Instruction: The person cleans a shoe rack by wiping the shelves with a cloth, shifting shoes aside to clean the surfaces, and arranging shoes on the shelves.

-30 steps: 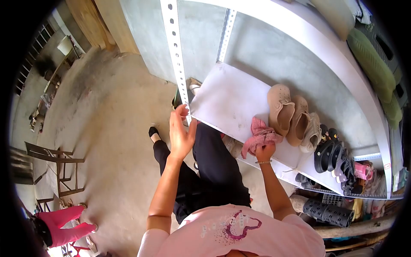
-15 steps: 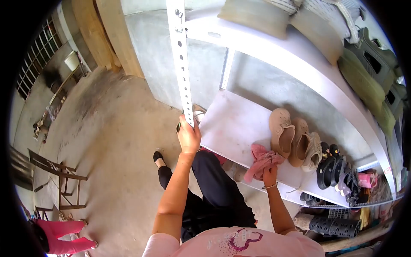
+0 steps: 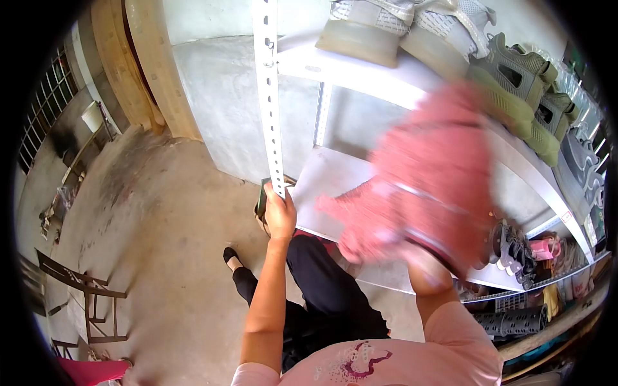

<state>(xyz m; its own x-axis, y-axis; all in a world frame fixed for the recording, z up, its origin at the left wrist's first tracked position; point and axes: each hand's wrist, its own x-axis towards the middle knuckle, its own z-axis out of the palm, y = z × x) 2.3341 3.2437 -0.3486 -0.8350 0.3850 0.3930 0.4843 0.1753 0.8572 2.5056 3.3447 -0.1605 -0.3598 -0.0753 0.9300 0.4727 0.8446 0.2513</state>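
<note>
My left hand [image 3: 280, 215] is wrapped round the white perforated post [image 3: 271, 128] at the front left corner of the shelf rack. A pink cloth [image 3: 438, 174], blurred by motion, hangs in front of the rack at the end of my right arm. The cloth largely covers my right hand [image 3: 425, 260], and its fingers cannot be made out. Behind the cloth, part of the lower white shelf board [image 3: 328, 177] shows. The beige shoes on that board are hidden.
Grey-white sneakers [image 3: 367, 29] and olive green shoes [image 3: 515, 77] stand on the upper shelf. Dark shoes [image 3: 515, 251] sit at the lower right. At the left are a wooden chair [image 3: 87, 289] and another person's pink-clad leg [image 3: 96, 371].
The pink cloth has come up off the lower shelf towards the upper one with my right arm. My left hand has closed round the post. The view has shifted, showing more of the upper shelf.
</note>
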